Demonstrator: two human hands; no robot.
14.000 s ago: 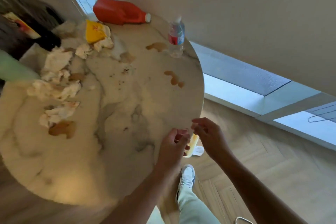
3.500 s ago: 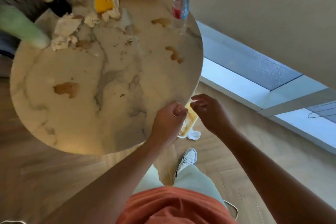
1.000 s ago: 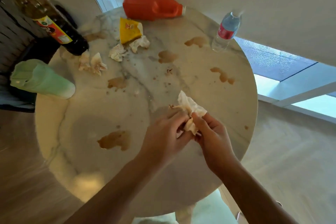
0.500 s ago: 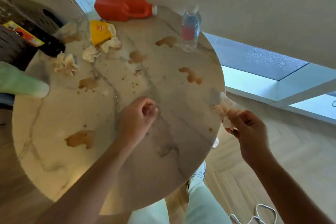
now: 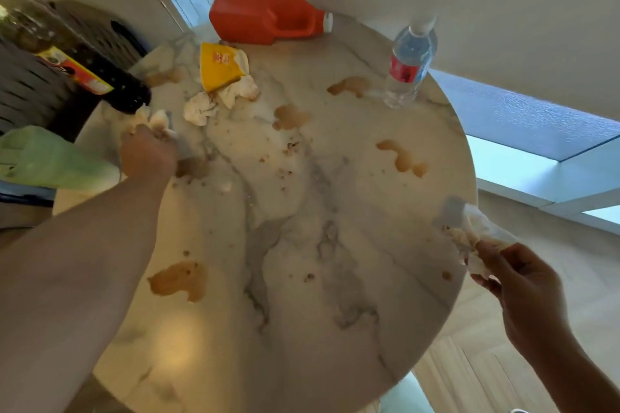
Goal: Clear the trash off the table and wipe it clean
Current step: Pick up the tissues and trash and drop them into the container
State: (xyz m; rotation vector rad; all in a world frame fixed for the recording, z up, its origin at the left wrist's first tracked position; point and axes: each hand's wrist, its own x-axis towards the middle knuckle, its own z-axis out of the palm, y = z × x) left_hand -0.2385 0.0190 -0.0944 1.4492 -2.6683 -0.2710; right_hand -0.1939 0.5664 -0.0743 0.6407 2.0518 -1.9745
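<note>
The left hand (image 5: 147, 152) is blurred at the far left of the counter (image 5: 302, 329), closing on a crumpled tissue (image 5: 152, 121), though its fingers are hard to make out. The right hand (image 5: 523, 282) pinches a soiled tissue wad (image 5: 476, 231) just off the right edge. The labels on the dark bottle (image 5: 84, 74), water bottle (image 5: 407, 69) and yellow wrapper (image 5: 219, 65) are unreadable.

A round marble table (image 5: 302, 329) carries an orange jug (image 5: 265, 22) lying on its side at the far edge, a clear water bottle (image 5: 407, 70) standing upright and a dark bottle (image 5: 110, 85). Near the jug lie a yellow wrapper (image 5: 218, 72) and crumpled tissues (image 5: 214, 104). Brown spills (image 5: 179, 280) (several, well apart) and crumbs (image 5: 292, 146) mark the top.
</note>
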